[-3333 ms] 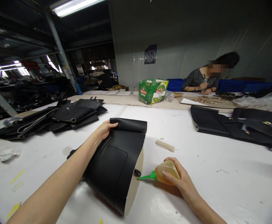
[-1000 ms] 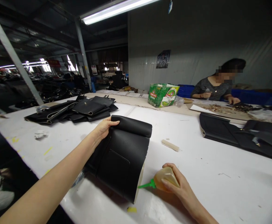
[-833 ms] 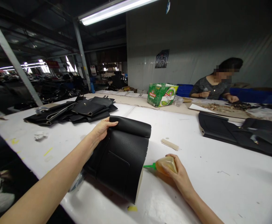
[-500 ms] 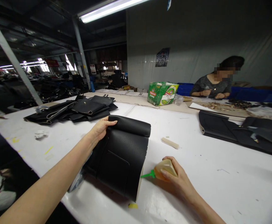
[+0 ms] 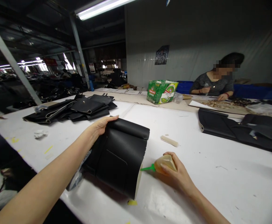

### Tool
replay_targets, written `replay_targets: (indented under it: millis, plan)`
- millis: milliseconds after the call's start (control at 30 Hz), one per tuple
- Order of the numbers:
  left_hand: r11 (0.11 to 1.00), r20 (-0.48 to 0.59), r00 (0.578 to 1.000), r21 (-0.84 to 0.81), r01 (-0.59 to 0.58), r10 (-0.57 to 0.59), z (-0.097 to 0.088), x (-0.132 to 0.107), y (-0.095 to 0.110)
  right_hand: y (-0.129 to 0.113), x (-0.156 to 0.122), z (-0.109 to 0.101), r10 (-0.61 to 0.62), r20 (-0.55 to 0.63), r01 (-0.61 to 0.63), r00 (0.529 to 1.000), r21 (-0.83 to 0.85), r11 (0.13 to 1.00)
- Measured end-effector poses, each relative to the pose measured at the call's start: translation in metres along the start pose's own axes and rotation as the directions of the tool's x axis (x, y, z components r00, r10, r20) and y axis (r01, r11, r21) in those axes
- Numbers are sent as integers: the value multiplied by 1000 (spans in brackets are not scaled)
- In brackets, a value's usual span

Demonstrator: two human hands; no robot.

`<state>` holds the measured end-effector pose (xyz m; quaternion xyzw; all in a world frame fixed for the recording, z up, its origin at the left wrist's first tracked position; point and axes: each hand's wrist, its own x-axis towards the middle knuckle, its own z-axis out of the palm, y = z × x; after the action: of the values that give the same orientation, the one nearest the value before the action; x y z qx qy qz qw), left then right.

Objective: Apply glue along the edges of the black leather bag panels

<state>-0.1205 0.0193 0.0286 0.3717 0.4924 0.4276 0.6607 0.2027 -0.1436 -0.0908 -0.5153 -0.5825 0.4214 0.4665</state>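
A black leather panel [image 5: 120, 155] with a pale lining is bent up into an arch on the white table [image 5: 196, 174]. My left hand [image 5: 101, 125] grips its rolled-back top edge at the far left corner. My right hand [image 5: 175, 175] is wrapped round a soft amber glue bottle [image 5: 164, 162]. The bottle's green nozzle [image 5: 146, 168] points left at the pale right edge of the panel, close to it or touching it.
A stack of black leather pieces [image 5: 75, 107] lies far left, more black pieces [image 5: 238, 129] far right. A small beige stick [image 5: 169, 141] rests beyond the bottle. A green carton [image 5: 160, 91] stands at the back, where another person [image 5: 216, 81] works. Crumpled paper [image 5: 39, 133] lies left.
The nozzle has slid back and forth along the panel's pale edge; it now sits low on that edge. My left hand keeps its hold. The view shifted slightly.
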Motion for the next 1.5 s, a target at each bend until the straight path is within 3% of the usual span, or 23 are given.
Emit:
replay_targets:
  millis: [67, 200, 400, 533, 700, 867, 1000, 1133, 1333, 1500]
  plan:
    - [997, -8, 997, 15, 78, -78, 4, 2, 4, 0, 0, -1, -4, -21, 3, 1000, -17, 1000]
    - [988, -51, 987, 29, 154, -153, 9, 1, 5, -1, -11, 0, 39, 161, -51, 986, 68, 996]
    - [997, -60, 995, -9, 73, -74, 13, -34, -8, 3, -18, -4, 18, 52, -19, 998, 23, 1000]
    - [999, -72, 997, -8, 35, -36, 9, -65, -10, 1, -23, -4, 24, 179, -41, 984, 92, 995]
    - [998, -193, 980, -27, 48, -52, 4, -92, -8, 2, -25, -3, 13, 58, -16, 998, 53, 998]
    - [995, -227, 969, 18, 103, -96, 1, -110, -10, 2, -29, 0, -8, 149, -9, 989, 110, 994]
    - [994, -248, 965, 50, 98, -82, -3, -124, -13, 5, -15, -2, -37, 15, 37, 999, 15, 999]
    - [997, -293, 954, 15, 75, -67, -8, -138, -22, 9, -7, -4, -50, -74, 47, 996, -43, 998]
    - [992, -343, 933, -89, 86, -112, -17, -162, -45, 3, -26, -2, -27, 168, 5, 985, 130, 992]
    - [995, -395, 918, -102, 0, -40, -25, -180, -66, -1, -26, 0, 5, 33, -7, 999, 54, 998]
